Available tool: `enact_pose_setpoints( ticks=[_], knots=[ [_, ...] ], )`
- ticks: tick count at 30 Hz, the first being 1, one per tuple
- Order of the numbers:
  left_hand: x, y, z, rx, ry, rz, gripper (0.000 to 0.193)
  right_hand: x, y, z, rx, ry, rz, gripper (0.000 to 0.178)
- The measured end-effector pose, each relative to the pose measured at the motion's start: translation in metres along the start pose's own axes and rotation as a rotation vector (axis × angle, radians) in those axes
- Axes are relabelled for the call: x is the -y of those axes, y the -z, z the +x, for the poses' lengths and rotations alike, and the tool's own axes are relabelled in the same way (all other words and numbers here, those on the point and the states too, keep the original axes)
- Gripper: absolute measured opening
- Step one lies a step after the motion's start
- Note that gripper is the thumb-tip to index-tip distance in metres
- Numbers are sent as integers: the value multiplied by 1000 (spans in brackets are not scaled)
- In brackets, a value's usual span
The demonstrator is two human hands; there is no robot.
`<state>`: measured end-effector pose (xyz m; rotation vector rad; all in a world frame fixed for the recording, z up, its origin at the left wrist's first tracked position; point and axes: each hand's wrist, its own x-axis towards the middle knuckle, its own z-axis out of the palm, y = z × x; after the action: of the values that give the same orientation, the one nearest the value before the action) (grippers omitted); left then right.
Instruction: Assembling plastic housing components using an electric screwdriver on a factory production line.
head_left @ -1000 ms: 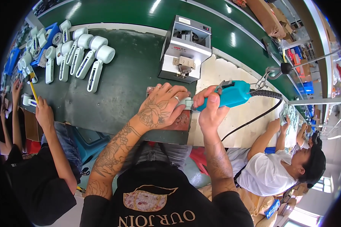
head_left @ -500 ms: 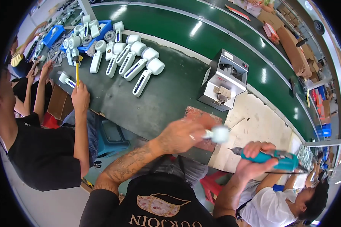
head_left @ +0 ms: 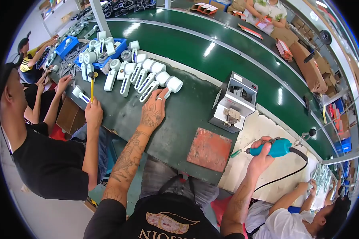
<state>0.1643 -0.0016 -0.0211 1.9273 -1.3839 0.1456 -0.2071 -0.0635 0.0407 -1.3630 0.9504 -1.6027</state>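
Note:
My left hand (head_left: 153, 110) is closed around the handle of a pale mint handheld device with a round drum-shaped head (head_left: 174, 84). That device lies at the near right end of a row of several similar ones (head_left: 149, 85) on the dark green table. My right hand (head_left: 261, 156) grips a teal electric screwdriver (head_left: 280, 147) above the pale board, and a black cable (head_left: 303, 155) trails from its rear end. A hand screwdriver with a teal handle (head_left: 235, 153) lies just left of the electric one's tip. A worn red square pad (head_left: 210, 149) lies between my hands.
A grey metal machine (head_left: 234, 102) stands beyond the pad. A blue bin (head_left: 117, 49) filled with mint devices is at the far left. Green conveyor belts (head_left: 195, 47) run behind. Left, a co-worker's hand (head_left: 93, 113) holds a yellow-handled tool; another person (head_left: 283, 215) sits right.
My left hand has carried the mint device from over the red pad to the row's end at the far left. The electric screwdriver in my right hand has risen slightly and moved farther away.

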Motion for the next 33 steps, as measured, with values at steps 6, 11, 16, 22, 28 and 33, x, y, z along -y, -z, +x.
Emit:
enact_pose_setpoints(
  ticks=[6, 11, 16, 22, 28, 33],
  knots=[
    [6, 0, -2, -156, -108, 17, 39, -18, -10, 30, -91, 5, -131, 30],
    [-2, -5, 0, -195, -203, 28, 41, -31, -7, 45, -44, 38, -210, 31],
    [4, 4, -4, -165, -182, 113, 38, -46, -15, 47, 62, -26, -98, 32],
    [-8, -7, 4, -156, -214, 86, 34, -31, -5, 23, 147, -50, 12, 37],
    [-1, -10, -3, -146, -224, 82, 32, -38, -10, 20, 169, 2, -24, 30],
    [-8, -7, 0, -140, -201, 66, 31, -36, -10, 21, 125, 43, -99, 27]
  ],
)
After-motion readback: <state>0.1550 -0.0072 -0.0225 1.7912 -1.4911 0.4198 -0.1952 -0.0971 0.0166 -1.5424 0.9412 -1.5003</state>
